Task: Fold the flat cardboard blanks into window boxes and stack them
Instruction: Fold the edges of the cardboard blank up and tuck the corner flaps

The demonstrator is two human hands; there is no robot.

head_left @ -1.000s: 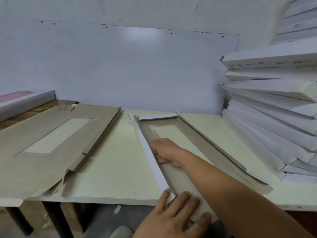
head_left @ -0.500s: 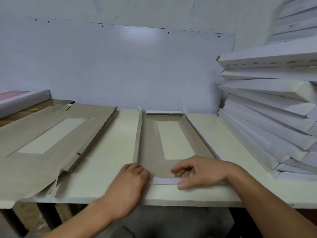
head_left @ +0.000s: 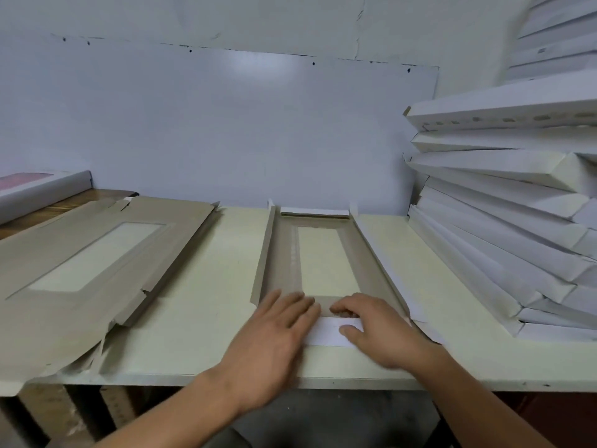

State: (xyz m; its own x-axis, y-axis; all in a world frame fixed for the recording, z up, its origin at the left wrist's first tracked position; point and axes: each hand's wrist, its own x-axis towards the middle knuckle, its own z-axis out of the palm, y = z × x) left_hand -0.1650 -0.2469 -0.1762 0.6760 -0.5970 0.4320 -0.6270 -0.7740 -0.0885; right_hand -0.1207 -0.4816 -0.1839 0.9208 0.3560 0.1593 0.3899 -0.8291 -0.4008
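Note:
A grey-brown cardboard blank with a rectangular window lies lengthwise on the pale table, its long side walls and far end flap standing up. Its near end flap, white side up, lies folded at the front. My left hand lies flat with straight fingers on the blank's near left corner. My right hand has fingers curled over the flap's fold line and its thumb on the white flap. A pile of flat blanks lies at the left.
A tall leaning stack of folded white boxes fills the right side of the table. One white box with a red window rests at the far left on a wooden surface. A white wall panel stands behind.
The blank turned from slanted to straight. My left hand spread flat onto its near left corner, and my right hand came down over the near end flap.

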